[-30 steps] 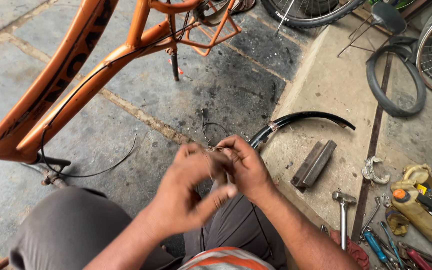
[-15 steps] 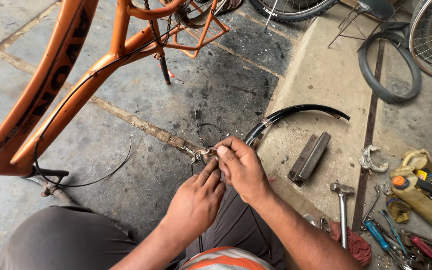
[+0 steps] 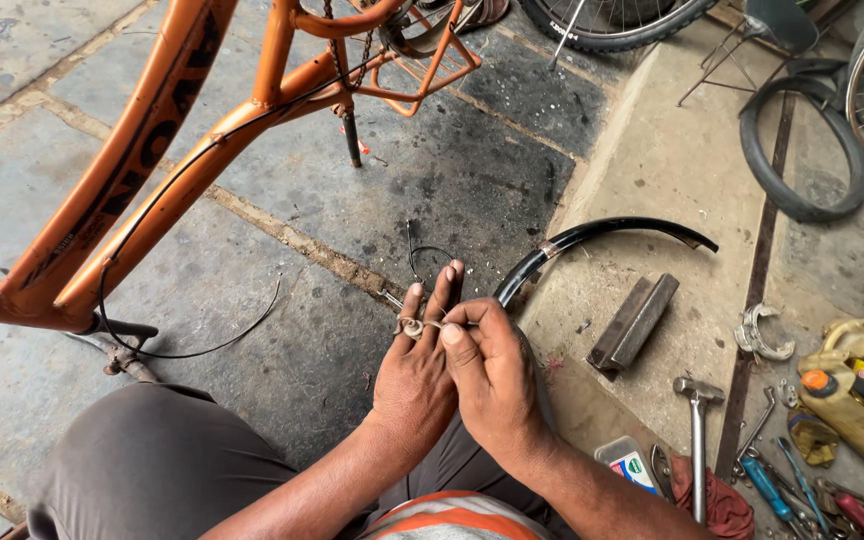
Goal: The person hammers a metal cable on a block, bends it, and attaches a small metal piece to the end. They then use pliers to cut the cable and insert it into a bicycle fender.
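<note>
My left hand (image 3: 414,375) and my right hand (image 3: 490,375) are pressed together in front of my knees. Between their fingertips they pinch a small metal ring fitting (image 3: 411,326) with a thin wire cable (image 3: 422,255) running from it up over the floor. My left fingers point upward and are stretched out beside the fitting. My right thumb and forefinger close on the wire just right of the ring. An orange bicycle frame (image 3: 167,160) stands upside down to the left, a black cable (image 3: 192,345) looping from it.
A black curved mudguard (image 3: 592,240) lies just beyond my hands. A metal block (image 3: 635,322), a hammer (image 3: 698,440), a bracket (image 3: 762,335), a yellow oil bottle (image 3: 852,405) and several hand tools lie at right. A loose tyre (image 3: 802,150) and wheels stand at the back right.
My hands have drawn apart slightly and turned, my left fingers now straightened upward. The view has shifted a little; the fitting stays between my fingertips.
</note>
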